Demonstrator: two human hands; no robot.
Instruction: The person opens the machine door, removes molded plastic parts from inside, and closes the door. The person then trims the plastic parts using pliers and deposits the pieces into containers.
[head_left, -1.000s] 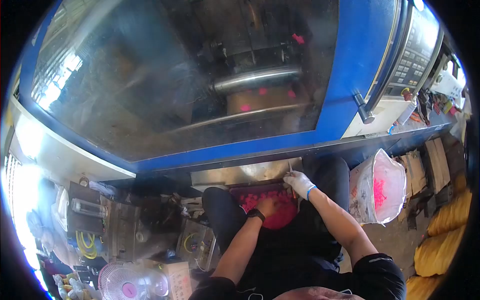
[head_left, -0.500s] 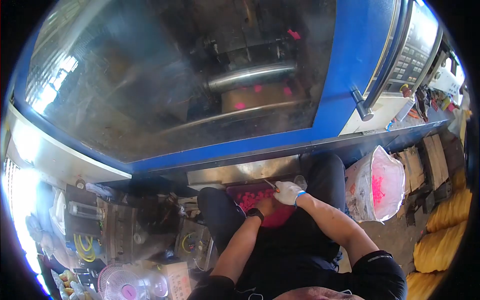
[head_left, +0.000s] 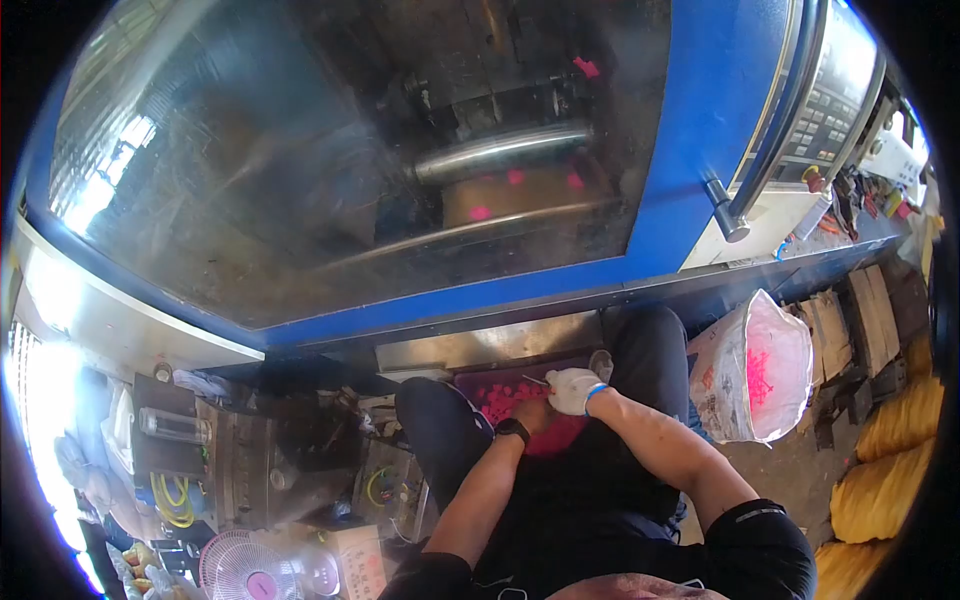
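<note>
In the head view a magenta tub (head_left: pixel 560 441) sits between my knees, with many small pink plastic pieces (head_left: pixel 505 396) in it. My right hand (head_left: pixel 574 391), in a white glove, is closed around a thin tool with a metal tip (head_left: pixel 533 379); its exact kind is too small to tell. Bare and with a dark watch at the wrist, my left hand (head_left: pixel 536 412) is over the tub just beside the glove. Its fingers are curled, and whatever they hold is hidden.
A blue moulding machine with a large window (head_left: pixel 400 150) rises in front. To the right stands a white sack (head_left: pixel 722 375) with pink pieces inside. Wooden blocks (head_left: pixel 828 335) and yellow bundles (head_left: pixel 880 490) lie beyond it. A fan (head_left: pixel 250 570) stands at lower left.
My left hand has drawn slightly up and right from the pieces, closer to the glove. The tool in my right hand has tilted flatter and dropped a little.
</note>
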